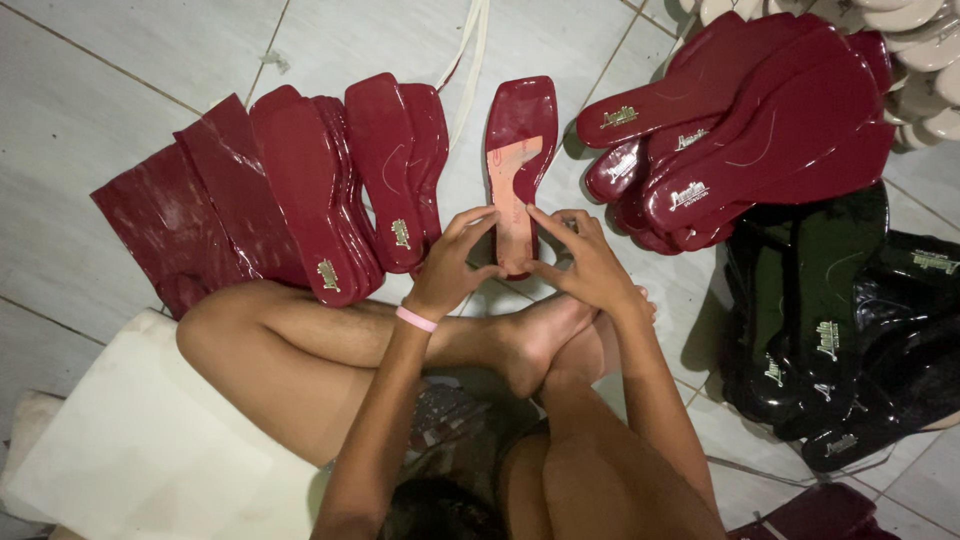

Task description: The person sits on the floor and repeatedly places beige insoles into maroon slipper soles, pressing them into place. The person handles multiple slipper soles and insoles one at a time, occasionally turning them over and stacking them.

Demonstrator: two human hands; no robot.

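Observation:
A glossy dark red shoe insole (519,130) with a square toe lies on the tiled floor in front of me, its pink backing board facing up. My left hand (455,262), with a pink band on the wrist, pinches the heel end from the left. My right hand (583,260) grips the same heel end from the right, fingers pressing its edge. I sit cross-legged on the floor, and my bare feet (545,335) rest just below the insole.
A fanned row of dark red insoles (345,175) lies to the left, beside folded red glossy sheets (175,215). Another red pile (745,130) sits at the upper right, black insoles (830,320) at the right, pale ones (920,40) in the top corner. A white cushion (130,440) is under me.

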